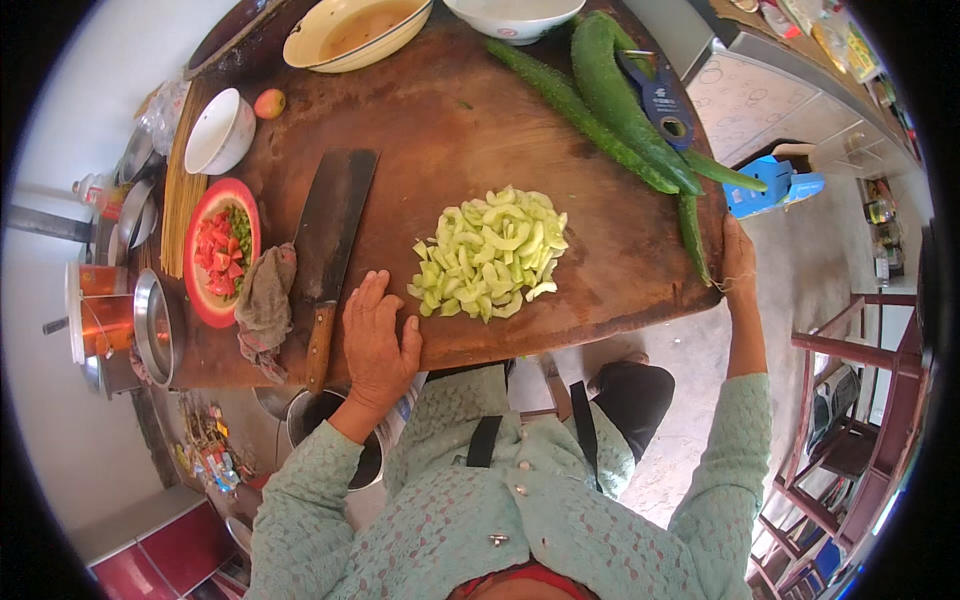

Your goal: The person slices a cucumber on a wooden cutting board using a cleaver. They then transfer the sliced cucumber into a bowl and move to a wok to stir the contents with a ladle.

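Palm down at the bench's [560, 325] near edge, your left hand [378, 345] is open with its fingers loosely extended, holding nothing. Your right hand [740, 262] lies at the bench's rim, right of the frame; its fingers are partly hidden, so I cannot tell how far they close or whether they have hold of anything.

Just left of your left hand is the knife [335, 220], with a broad, dark, flat blade and a smooth wooden handle. Lift it by that handle, and keep your fingertips clear of the blade. Beside it, a crumpled cloth [268, 305] touches the plate [197, 300], so move it aside before working there.

Pale green slices [490, 255] sit heaped at the middle of the frame, curved, moist-looking and probably slippery; a cupped palm should gather them better than pinching. On the red-rimmed plate, left, are glossy red chunks [217, 250] and small green bits [241, 232].

Toward the upper right lie long, bumpy cucumbers [610, 95], with a dark blue peeler [662, 105] across them. Farthest, at the top, stand a cream basin [303, 48] of brownish liquid and a smooth white bowl [515, 28].
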{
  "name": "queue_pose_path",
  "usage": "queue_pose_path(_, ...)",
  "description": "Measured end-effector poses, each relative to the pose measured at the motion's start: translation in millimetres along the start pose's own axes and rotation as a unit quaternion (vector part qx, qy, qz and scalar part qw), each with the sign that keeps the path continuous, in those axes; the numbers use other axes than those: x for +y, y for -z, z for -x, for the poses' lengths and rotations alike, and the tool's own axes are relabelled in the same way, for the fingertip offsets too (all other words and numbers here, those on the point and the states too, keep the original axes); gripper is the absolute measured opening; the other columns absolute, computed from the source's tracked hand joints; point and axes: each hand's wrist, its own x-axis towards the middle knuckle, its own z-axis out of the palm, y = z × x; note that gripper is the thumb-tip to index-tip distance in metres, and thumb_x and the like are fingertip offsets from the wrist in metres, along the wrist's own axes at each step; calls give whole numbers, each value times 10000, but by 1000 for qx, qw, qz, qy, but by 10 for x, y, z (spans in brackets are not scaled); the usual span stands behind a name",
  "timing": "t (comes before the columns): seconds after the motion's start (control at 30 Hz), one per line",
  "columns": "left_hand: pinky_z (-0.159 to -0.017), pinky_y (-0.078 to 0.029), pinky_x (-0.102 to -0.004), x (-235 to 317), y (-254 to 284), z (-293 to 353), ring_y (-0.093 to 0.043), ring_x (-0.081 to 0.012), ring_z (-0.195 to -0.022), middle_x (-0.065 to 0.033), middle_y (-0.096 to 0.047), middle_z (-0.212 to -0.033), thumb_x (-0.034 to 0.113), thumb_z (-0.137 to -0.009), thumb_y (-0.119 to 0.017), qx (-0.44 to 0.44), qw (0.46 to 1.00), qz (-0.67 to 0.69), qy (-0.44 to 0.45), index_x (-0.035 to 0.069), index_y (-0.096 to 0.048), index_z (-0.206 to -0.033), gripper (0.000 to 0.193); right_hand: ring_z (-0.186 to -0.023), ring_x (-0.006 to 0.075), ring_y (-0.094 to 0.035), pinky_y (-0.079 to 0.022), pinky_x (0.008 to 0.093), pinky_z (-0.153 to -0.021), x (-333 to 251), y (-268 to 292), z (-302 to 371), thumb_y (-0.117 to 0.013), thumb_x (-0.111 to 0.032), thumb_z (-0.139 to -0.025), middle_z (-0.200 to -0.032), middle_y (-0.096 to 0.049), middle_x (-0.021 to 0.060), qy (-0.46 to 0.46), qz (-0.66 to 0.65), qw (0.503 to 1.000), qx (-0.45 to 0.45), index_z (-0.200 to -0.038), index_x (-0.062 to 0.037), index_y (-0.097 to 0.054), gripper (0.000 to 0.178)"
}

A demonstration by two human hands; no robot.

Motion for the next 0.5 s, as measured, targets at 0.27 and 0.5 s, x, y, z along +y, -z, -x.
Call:
queue_pose_path(0.27,-1051,-320,-472,44,14,-54,-420,-415,-1256,-235,-458,-1342,40,-812,-567,-24,1000,-5,9,-16,-502,-1040,243,-899,188,-528,-425,329,-849,-28,39,-9,-373,-471,-990,-952,-612,134,5,12,1000,-15,-1056,51,-594,571)
queue_pose_path(0.5,-1057,-315,-467,36,-32,-80,-413,-413,-1267,-236,-457,-1345,20,-799,-558,-30,999,-14,11,-21,-501,-1048,258,-909,201,-536,-426,344,-867,-22,55,0,-362,-469,-991,-963,-629,151,4,17,1000,-20,-1074,44,-594,569)
